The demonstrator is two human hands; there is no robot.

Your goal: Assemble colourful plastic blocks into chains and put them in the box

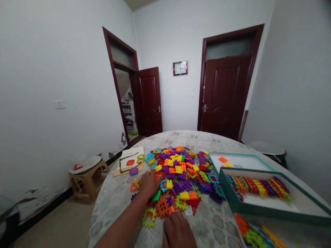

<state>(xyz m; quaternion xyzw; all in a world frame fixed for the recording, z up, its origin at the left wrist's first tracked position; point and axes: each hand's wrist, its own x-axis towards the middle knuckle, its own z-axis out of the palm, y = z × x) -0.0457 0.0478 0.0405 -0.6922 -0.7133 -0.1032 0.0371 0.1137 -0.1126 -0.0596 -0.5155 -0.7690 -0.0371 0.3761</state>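
Dozens of plastic pieces (pixel 181 175) are lying heaped mid-table (light, stiff, best pinched by their notched edges, I judge). Left hand (pixel 149 184) is resting curled on the pile's left edge, perhaps gripping one; right hand (pixel 178 231) is lying flat near the heap, holding nothing.

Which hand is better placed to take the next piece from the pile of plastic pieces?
Probably the left hand: it already rests on the pile's near left edge, touching the pieces. The right hand lies lower on the tablecloth, just at the pile's near edge.
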